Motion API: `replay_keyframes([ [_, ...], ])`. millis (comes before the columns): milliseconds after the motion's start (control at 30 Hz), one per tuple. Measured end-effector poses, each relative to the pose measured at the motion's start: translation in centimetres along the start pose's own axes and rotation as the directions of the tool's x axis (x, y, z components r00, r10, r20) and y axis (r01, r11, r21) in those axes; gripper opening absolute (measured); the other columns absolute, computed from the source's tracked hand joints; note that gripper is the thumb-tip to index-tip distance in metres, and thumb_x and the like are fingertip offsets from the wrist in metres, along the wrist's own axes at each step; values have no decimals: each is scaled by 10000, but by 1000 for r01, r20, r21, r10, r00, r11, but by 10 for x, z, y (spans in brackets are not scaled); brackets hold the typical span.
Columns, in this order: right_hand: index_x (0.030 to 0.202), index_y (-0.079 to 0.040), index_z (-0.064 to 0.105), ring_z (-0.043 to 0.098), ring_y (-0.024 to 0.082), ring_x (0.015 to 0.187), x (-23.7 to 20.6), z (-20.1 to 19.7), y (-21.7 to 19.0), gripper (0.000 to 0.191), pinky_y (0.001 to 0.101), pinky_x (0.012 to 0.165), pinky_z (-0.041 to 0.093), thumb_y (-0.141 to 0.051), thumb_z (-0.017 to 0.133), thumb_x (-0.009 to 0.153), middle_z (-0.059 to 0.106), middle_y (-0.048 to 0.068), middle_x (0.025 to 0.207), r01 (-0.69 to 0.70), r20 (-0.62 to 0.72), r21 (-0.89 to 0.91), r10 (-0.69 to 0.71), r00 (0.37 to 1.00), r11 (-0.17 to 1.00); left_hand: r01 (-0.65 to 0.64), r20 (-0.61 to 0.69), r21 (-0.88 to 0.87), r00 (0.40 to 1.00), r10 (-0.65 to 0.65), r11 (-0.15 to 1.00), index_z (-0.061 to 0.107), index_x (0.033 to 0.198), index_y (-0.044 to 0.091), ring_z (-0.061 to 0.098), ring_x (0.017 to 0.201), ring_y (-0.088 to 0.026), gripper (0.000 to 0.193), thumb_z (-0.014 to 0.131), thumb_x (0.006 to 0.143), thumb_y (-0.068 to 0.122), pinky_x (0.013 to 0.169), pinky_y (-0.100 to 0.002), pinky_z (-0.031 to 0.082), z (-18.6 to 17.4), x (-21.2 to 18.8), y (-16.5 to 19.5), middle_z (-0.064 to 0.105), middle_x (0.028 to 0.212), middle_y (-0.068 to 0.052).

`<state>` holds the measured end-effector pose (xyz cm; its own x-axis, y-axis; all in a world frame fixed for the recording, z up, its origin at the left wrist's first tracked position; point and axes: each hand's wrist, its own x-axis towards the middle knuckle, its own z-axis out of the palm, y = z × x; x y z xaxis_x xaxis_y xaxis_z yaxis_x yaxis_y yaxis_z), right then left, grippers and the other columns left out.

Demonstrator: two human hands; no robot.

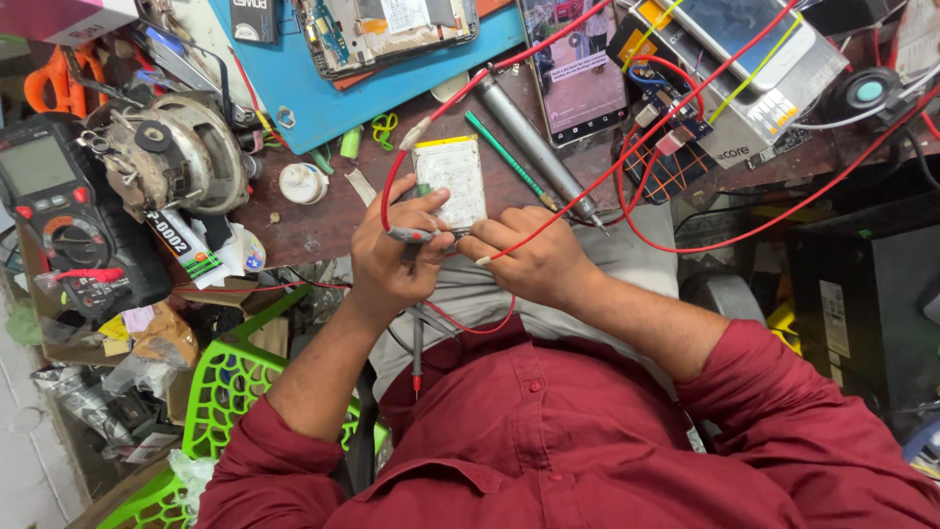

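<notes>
A flat white battery pack (451, 181) lies on the brown bench just beyond my hands. My left hand (397, 257) grips a grey probe with a red lead (411, 235), its tip at the pack's near edge. My right hand (529, 257) pinches the near right corner of the pack, with a red wire (627, 162) running away from its fingers. Both forearms come out of rolled dark red sleeves.
A multimeter (59, 211) and a round motor part (176, 152) sit at left. A blue mat (323, 93) with an opened phone (392, 29) lies beyond. A phone with a lit screen (578, 73), a soldering iron (539, 152), a green tool (504, 152) and a stack of phones (744, 69) sit at right. A green plastic stool (230, 392) stands below left.
</notes>
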<state>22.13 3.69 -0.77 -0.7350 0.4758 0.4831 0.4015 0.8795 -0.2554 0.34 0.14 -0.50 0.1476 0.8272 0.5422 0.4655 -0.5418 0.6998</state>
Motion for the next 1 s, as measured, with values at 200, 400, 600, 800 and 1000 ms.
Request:
replay_keyframes([
  [200, 1068, -185, 677, 547, 163, 722, 3, -3, 0, 226, 340, 643, 441, -169, 686, 843, 574, -37, 873, -4, 19, -7, 4, 1000, 1000, 22, -1, -48, 1000, -22, 999, 590, 1016, 46, 757, 1094, -307, 181, 759, 954, 59, 1136, -604, 508, 0, -1, -1, 732, 949, -101],
  [400, 1055, -155, 706, 556, 182, 705, 9, -9, -3, 220, 353, 628, 451, -143, 700, 835, 600, -22, 865, -55, 48, 28, 53, 997, 998, -16, -9, 0, 1000, 16, 1000, 574, 1039, 43, 754, 1056, -354, 237, 781, 925, 56, 1100, -560, 532, 4, -3, -3, 707, 904, -93],
  [600, 1085, -136, 722, 573, 197, 714, 13, -12, -5, 304, 360, 640, 479, -62, 706, 791, 611, -10, 851, -69, 25, 79, 68, 997, 994, 35, 1, -49, 999, -35, 998, 542, 1088, 54, 736, 878, -340, 286, 788, 942, 60, 926, -465, 586, 4, -2, -2, 723, 978, -145],
  [800, 1069, -131, 716, 579, 206, 715, 11, -9, -4, 296, 366, 626, 481, -74, 708, 779, 617, 1, 857, -68, 37, 80, 66, 997, 994, 8, 4, -34, 1000, -8, 999, 535, 1088, 43, 741, 944, -345, 272, 769, 953, 68, 1059, -556, 561, 3, 1, 1, 709, 935, -130],
  [1000, 1099, -133, 729, 572, 204, 695, 11, -8, -2, 297, 370, 605, 461, -65, 712, 811, 623, -4, 842, -55, 19, 80, 54, 998, 995, 22, 20, -46, 1000, -21, 999, 527, 1055, 54, 759, 1062, -350, 253, 760, 959, 77, 1131, -597, 506, 2, 3, 3, 700, 922, -112],
])
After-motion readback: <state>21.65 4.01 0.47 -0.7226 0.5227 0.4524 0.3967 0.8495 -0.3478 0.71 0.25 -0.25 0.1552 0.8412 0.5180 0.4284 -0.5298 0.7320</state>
